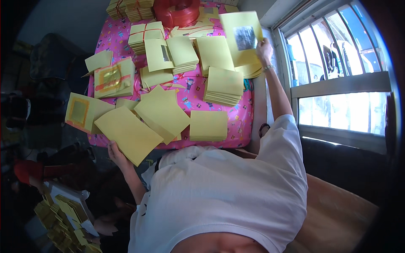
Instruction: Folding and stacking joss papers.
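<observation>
Near the table's front left, my left hand (118, 154) grips the lower edge of a plain yellow joss paper sheet (128, 134). My right hand (264, 50) is raised at the far right, its fingers closed on the edge of a yellow joss paper sheet with a silver rectangle (241, 30). Beneath that sheet lies a loose pile of yellow paper (249, 71). Another plain sheet (162, 113) lies beside the left hand's sheet. At the left is a sheet with a gold square and orange border (78, 110). A neat stack (208, 125) sits at the front edge.
Several yellow paper stacks (222, 85) cover the pink patterned tablecloth (187, 90), one tied bundle (146, 36) among them. A roll of red plastic tie (177, 12) stands at the back. A barred window (337, 55) is on the right. Lower left, a red sleeve (28, 172) shows near more yellow paper (59, 225).
</observation>
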The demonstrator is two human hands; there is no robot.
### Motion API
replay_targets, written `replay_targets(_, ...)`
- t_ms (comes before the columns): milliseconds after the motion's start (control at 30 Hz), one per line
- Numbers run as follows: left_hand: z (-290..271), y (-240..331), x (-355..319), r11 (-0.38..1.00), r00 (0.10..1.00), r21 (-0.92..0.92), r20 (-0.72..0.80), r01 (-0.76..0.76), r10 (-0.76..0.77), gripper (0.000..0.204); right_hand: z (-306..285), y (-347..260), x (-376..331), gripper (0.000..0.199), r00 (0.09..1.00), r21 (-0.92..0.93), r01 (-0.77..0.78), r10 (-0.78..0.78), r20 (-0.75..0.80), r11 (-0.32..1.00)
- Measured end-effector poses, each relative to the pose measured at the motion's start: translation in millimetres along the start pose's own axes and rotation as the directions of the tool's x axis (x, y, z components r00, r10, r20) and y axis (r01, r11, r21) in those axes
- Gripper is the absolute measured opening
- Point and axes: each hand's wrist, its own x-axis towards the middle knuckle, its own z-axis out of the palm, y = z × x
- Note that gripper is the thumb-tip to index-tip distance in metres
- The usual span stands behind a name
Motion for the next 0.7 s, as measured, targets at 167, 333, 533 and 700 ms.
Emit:
replay_targets(167,-2.4,-7.0,-5.0,1.0,0.999,0.021,-0.053,0.002,-0.001,0.016,27.3,60.6,11.8,0.022,0.997,-0.171,-0.072,0.074,0.003,0.983)
replay_targets(333,5.8,-5.1,-9.6,0.994,0.999,0.107,-0.041,-0.016,0.02,0.016,71.8,110.9,7.1,0.019,0.999,-0.259,0.009,0.0,0.035,0.966)
replay_targets(533,2.6,-4.3,-21.5,0.99,0.993,0.139,-0.11,-0.025,0.04,0.018,98.9,103.3,-0.8,0.018,0.981,-0.378,0.033,0.043,0.191,0.925)
replay_targets(700,10.3,8.9,-35.3,0.978,0.99,0.207,-0.132,-0.014,0.042,0.02,107.7,105.4,-6.7,0.016,0.961,-0.497,0.186,-0.052,0.271,0.847)
